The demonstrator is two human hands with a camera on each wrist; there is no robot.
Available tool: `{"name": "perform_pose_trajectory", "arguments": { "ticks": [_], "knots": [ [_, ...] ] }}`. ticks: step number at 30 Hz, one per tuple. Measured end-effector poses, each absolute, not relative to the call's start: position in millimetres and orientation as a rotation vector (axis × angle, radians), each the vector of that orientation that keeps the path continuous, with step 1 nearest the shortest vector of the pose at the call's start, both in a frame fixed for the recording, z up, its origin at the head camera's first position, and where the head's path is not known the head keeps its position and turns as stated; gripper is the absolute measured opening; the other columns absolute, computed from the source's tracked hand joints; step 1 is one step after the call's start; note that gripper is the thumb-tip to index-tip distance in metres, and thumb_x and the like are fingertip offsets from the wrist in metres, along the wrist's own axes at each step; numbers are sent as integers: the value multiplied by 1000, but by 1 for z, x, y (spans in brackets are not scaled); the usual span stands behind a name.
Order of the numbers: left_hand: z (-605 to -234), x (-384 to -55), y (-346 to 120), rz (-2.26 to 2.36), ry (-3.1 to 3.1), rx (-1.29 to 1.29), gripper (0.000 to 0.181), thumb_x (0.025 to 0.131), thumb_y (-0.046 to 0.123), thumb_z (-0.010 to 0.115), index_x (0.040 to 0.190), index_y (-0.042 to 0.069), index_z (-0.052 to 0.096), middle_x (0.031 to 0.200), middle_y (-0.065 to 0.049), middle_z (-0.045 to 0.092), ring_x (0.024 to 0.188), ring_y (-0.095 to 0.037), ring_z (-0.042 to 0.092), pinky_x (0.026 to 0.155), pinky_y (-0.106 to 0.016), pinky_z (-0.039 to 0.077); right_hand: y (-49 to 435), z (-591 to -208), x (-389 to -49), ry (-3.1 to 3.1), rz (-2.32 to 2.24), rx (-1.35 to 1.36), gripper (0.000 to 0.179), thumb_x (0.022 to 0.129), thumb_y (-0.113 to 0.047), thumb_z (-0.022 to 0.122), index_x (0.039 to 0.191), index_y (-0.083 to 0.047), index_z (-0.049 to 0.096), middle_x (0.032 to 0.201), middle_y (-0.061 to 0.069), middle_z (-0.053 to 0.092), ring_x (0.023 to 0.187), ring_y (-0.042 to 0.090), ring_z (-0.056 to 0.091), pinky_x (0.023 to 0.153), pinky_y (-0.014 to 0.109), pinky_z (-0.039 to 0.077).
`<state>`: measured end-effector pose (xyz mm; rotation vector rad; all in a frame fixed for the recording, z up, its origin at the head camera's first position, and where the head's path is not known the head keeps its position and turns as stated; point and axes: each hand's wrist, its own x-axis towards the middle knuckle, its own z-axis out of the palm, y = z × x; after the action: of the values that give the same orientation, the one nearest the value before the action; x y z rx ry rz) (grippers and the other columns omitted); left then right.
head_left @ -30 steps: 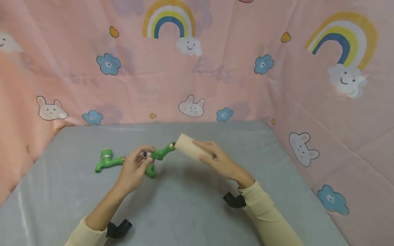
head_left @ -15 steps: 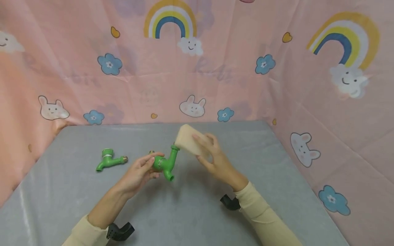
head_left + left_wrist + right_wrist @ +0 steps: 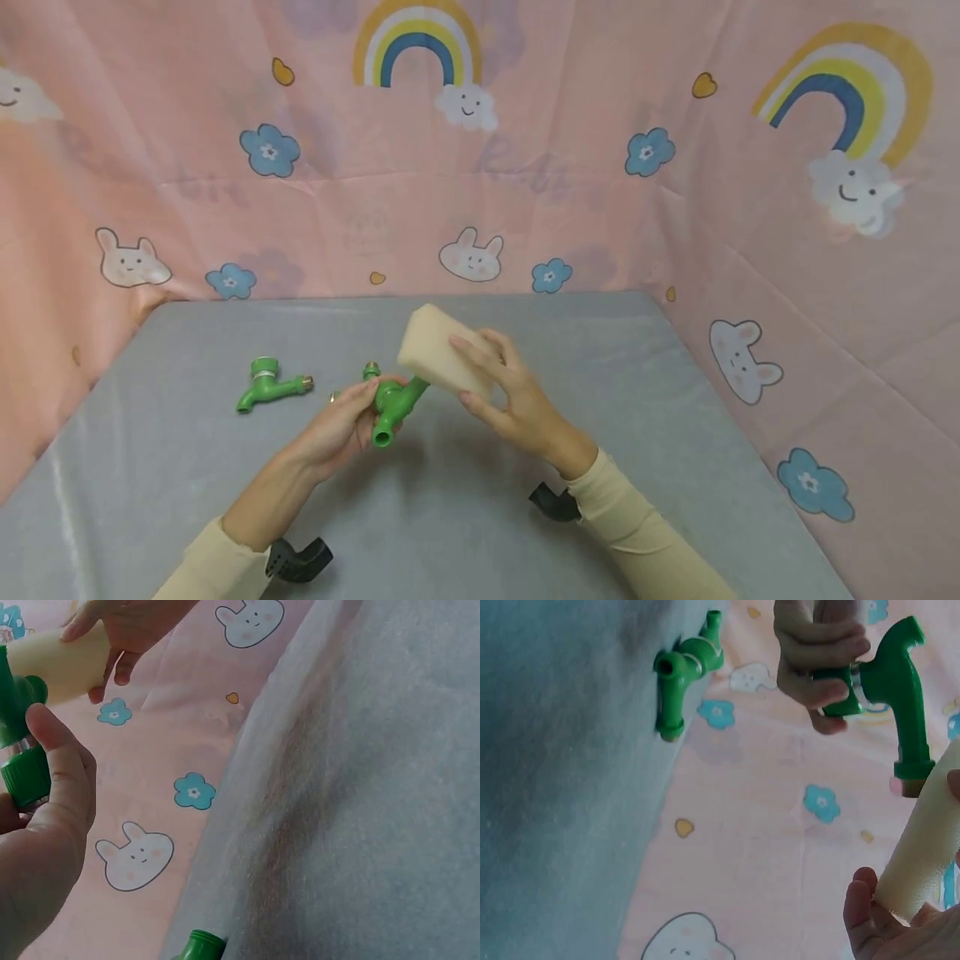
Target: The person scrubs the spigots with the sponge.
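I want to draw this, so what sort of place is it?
It looks like a little indoor workspace, maybe set up for filming. A pink cartoon-print cloth hangs around a gray table, where the left hand holds a green faucet and the right hand a cream sponge.

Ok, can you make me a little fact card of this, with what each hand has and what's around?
Left hand: holds a green faucet
Right hand: grips a cream sponge
Sponge's place: at the held faucet's end; touching is hard to tell
On the gray table: another green faucet
Behind left hand: brass-colored ends, mostly hidden
Backdrop: pink curtain with cartoon print
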<state>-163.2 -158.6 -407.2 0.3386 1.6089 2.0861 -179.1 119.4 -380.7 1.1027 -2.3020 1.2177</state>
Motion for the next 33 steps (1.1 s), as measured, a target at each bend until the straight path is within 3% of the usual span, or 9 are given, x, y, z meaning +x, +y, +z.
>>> {"name": "perform_pose_trajectory", "arguments": {
  "ticks": [6, 11, 16, 21, 28, 33],
  "knots": [
    [-409, -165, -162, 2061, 1703, 347, 47, 111, 42, 30, 138, 7, 47, 117, 1, 56, 88, -1, 59, 77, -17, 56, 128, -385, -191, -2354, 1233, 989, 61, 95, -9, 69, 151, -17, 48, 145, 21, 38, 124, 36, 50, 91, 46, 53],
    [-409, -167, -164, 2024, 1902, 448, 41, 112, 36, 33, 135, 8, 51, 114, 0, 60, 92, -7, 66, 83, -24, 59, 138, -383, -197, -2412, 1291, 828, 58, 96, -11, 68, 151, -15, 48, 146, 22, 39, 116, 35, 51, 86, 36, 48],
    [-403, -165, -160, 1851, 2256, 664, 32, 110, 18, 44, 134, -2, 53, 120, -14, 62, 96, -24, 73, 84, -39, 62, 140, -379, -196, -2464, 1348, 890, 54, 99, -18, 63, 151, -18, 50, 143, 17, 49, 109, 28, 53, 78, 29, 46],
    [-401, -161, -156, 1778, 2435, 696, 27, 106, 9, 50, 130, -3, 57, 133, -26, 55, 101, -40, 72, 81, -40, 62, 137, -378, -192, -2620, 1366, 937, 52, 101, -23, 62, 151, -25, 49, 144, 13, 49, 113, 26, 51, 77, 35, 46],
    [-403, -166, -161, 1881, 2463, 535, 34, 107, 15, 50, 132, -7, 53, 131, -30, 55, 86, -18, 75, 82, -41, 63, 156, -367, -198, -2693, 1333, 835, 50, 101, -22, 62, 150, -21, 51, 145, 18, 47, 112, 29, 50, 77, 31, 41],
    [-412, -170, -160, 1917, 2248, 484, 40, 106, 18, 55, 134, -9, 47, 130, -30, 52, 100, -36, 74, 90, -35, 61, 168, -364, -206, -2661, 1328, 753, 49, 102, -21, 59, 151, -19, 50, 145, 19, 45, 109, 29, 49, 79, 31, 40]
  ]
}}
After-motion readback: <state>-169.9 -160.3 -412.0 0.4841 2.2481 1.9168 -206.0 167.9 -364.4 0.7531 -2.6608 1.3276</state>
